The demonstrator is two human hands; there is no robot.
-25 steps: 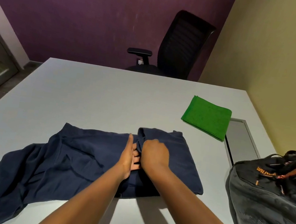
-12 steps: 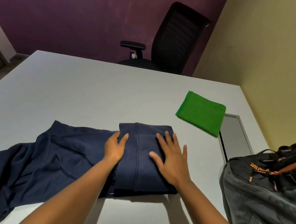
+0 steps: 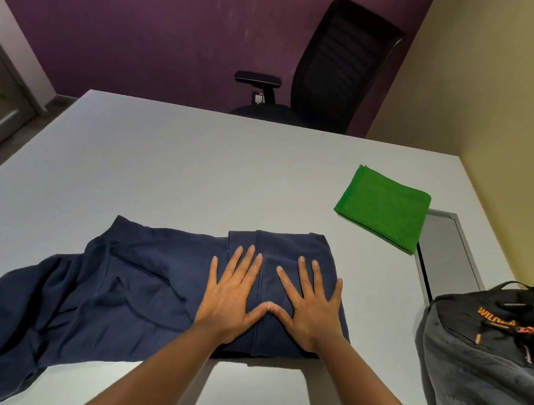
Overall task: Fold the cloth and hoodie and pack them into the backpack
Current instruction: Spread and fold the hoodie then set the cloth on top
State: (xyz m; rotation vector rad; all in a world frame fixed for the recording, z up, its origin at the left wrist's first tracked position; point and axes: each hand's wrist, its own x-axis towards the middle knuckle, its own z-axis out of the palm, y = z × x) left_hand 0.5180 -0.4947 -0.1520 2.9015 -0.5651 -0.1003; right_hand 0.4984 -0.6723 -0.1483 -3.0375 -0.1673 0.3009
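Note:
A navy hoodie (image 3: 128, 289) lies on the white table (image 3: 195, 164). Its right part is folded into a thick stack, and the rest trails loose toward the near left edge. My left hand (image 3: 231, 294) and my right hand (image 3: 308, 309) press flat on the folded stack side by side, fingers spread, thumbs touching. A green cloth (image 3: 384, 209) lies folded as a square at the far right of the table. The dark grey backpack (image 3: 488, 381) with orange lettering stands at the right edge, next to my right forearm.
A grey recessed panel (image 3: 448, 253) is set into the table between the green cloth and the backpack. A black office chair (image 3: 334, 70) stands behind the table's far edge. A yellow wall runs along the right, and a glass door is at the left.
The right part of the hoodie was folded over to the left onto the stack. Both hands then opened and moved onto it, pressing flat with thumbs together.

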